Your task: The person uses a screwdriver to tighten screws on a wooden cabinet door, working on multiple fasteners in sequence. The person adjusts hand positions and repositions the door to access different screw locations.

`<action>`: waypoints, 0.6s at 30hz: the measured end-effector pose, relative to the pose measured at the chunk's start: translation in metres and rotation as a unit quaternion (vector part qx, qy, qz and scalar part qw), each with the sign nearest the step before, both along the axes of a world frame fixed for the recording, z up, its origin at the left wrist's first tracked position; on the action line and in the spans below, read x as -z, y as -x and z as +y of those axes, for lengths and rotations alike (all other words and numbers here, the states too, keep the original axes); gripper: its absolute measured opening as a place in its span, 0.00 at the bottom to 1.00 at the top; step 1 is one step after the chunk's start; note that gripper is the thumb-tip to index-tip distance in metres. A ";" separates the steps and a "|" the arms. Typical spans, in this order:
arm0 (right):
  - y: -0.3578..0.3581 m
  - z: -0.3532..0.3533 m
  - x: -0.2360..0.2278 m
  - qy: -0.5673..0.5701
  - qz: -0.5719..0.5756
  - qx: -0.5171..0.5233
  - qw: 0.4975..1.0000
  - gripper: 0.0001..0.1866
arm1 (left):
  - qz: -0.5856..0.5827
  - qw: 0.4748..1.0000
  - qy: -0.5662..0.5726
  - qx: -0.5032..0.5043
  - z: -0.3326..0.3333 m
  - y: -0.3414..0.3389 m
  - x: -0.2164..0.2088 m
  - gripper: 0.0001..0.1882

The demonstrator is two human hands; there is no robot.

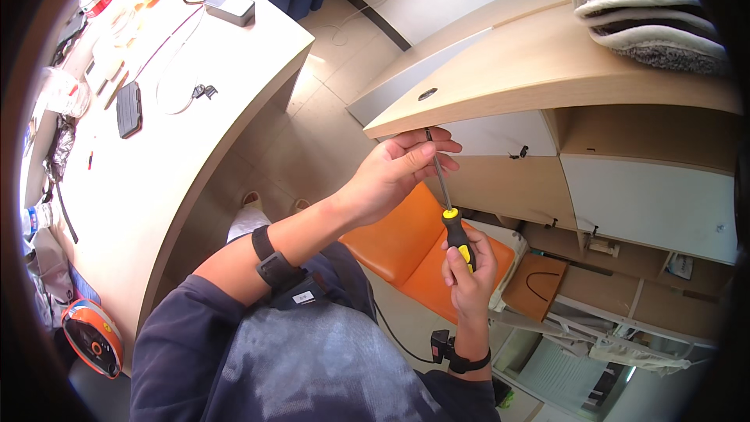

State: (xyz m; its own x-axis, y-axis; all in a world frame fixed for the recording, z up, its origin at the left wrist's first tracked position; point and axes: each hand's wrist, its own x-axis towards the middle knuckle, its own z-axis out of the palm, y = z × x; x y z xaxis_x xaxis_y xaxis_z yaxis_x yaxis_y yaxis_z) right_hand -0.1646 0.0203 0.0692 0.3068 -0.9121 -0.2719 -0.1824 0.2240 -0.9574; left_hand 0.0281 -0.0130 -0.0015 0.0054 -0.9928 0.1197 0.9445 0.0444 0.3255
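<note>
My right hand [473, 270] is wrapped round the black and yellow handle of a screwdriver [453, 228]. Its long metal shaft points up and away, toward the underside of the wooden desktop edge [500, 103]. Near the shaft's tip, my left hand [402, 164] has its thumb and fingers closed about the metal, just below that edge. A small dark piece shows at the tip, too small to name. Above it, a dark oval fitting [427, 94] is set in the wooden top.
An orange chair [402, 246] stands below my hands. Behind it, a cabinet with white doors [648, 203] has dark handles. Folded grey cloths [656, 16] lie on the wooden top. At left, a white desk [195, 94] carries a black case [130, 109], a grey box [230, 8] and cables.
</note>
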 end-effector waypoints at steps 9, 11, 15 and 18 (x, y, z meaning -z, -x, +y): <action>0.001 -0.003 0.001 -0.021 -0.022 -0.010 0.999 0.11 | -0.042 0.999 -0.030 -0.018 -0.001 0.001 0.007 0.12; 0.001 -0.004 0.001 -0.034 -0.030 -0.015 0.999 0.11 | -0.052 0.997 -0.052 -0.030 -0.001 0.001 0.004 0.12; 0.001 -0.005 -0.002 -0.052 -0.034 -0.021 0.998 0.12 | -0.072 0.994 -0.066 -0.041 -0.001 0.002 0.004 0.12; -0.001 -0.005 -0.001 -0.014 0.000 -0.038 0.999 0.15 | -0.083 0.992 -0.072 -0.058 -0.002 0.003 0.003 0.11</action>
State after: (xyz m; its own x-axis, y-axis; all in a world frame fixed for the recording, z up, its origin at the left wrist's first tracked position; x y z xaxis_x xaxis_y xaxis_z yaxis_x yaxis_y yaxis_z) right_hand -0.1637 0.0149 0.0702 0.3751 -0.8780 -0.2972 -0.1997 0.2365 -0.9509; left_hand 0.0255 -0.0153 -0.0045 0.1118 -0.9936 -0.0141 0.8682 0.0908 0.4878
